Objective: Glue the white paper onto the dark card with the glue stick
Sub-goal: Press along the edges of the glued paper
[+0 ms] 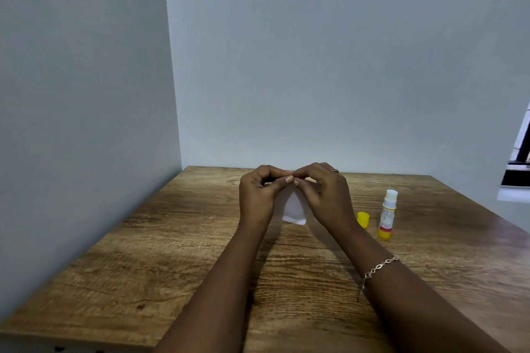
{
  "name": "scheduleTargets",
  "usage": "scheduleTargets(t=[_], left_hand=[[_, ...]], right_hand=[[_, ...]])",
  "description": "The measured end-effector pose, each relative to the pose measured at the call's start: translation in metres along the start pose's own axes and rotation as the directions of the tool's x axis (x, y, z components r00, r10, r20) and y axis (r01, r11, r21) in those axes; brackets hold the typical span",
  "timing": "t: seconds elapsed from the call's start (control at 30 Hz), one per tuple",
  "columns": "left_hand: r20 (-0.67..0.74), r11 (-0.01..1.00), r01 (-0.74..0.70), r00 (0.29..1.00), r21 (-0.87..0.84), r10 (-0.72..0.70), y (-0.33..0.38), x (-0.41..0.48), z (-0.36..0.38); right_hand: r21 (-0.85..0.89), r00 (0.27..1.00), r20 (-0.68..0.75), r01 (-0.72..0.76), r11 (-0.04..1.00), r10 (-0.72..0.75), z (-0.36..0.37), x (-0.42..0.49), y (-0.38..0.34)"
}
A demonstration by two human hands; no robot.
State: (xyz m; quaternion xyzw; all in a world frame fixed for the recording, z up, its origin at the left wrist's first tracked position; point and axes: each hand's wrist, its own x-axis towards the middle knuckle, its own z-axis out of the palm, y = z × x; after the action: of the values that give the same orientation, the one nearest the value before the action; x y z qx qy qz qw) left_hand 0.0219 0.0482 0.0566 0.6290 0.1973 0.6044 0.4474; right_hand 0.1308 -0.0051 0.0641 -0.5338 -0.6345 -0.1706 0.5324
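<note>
1. Two hands meet in mid-air over the table point(172, 252), near its far edge. The left hand point(258, 195) and right hand point(321, 192) touch at the fingertips, each w/ fingers curled in, pinching the top edge of the white paper point(295, 210).
2. Paper hangs down between the palms. Can't tell if its lower edge is just above the tabletop or resting on it. One bottom corner curls a bit.
3. Dark card: can't place it for sure. A thin dark strip by the L fingertips may be its edge, behind the paper.
4. Glue stick point(388, 213) stands upright to the R of the hands, uncapped, white tip showing. Its yellow cap point(363, 218) lies just beside it, between stick and R wrist.
5. Handling, my read: paper is v. light, thin and floppy. It sags, creases easily, and a glued face would grab fingers. Best held by edges/corners w/ a light pinch on both sides so it doesn't twist.
6. Card is prob. stiffer, so it suits being the base, flat on the table. Lay the paper from one edge, then smooth outward.
7. Stick: light, rigid, easily knocked over while standing. Grip round the barrel.
</note>
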Motion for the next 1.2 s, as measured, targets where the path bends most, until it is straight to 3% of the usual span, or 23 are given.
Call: scheduleTargets(t=[0.37,0.67,0.97,1.2], left_hand=[[-0.051,1.000,-0.002,0.999,0.019,0.003,-0.003,0.002,0.000],[-0.133,0.995,0.042,0.990,-0.092,-0.054,-0.003,0.005,-0.006],[-0.200,0.976,0.090,0.971,-0.198,-0.130,-0.002,0.008,-0.011],[-0.219,0.931,0.143,0.949,-0.337,-0.225,0.000,0.008,-0.013]], right_hand=[[0.022,0.998,0.063,-0.013,1.000,0.012,0.002,0.001,0.006],[0.042,0.995,0.083,-0.062,0.997,0.058,-0.004,0.002,0.013],[0.193,0.972,0.074,-0.234,0.953,0.223,-0.011,0.003,0.022],[0.386,0.929,0.084,-0.363,0.848,0.359,-0.015,0.005,0.028]])
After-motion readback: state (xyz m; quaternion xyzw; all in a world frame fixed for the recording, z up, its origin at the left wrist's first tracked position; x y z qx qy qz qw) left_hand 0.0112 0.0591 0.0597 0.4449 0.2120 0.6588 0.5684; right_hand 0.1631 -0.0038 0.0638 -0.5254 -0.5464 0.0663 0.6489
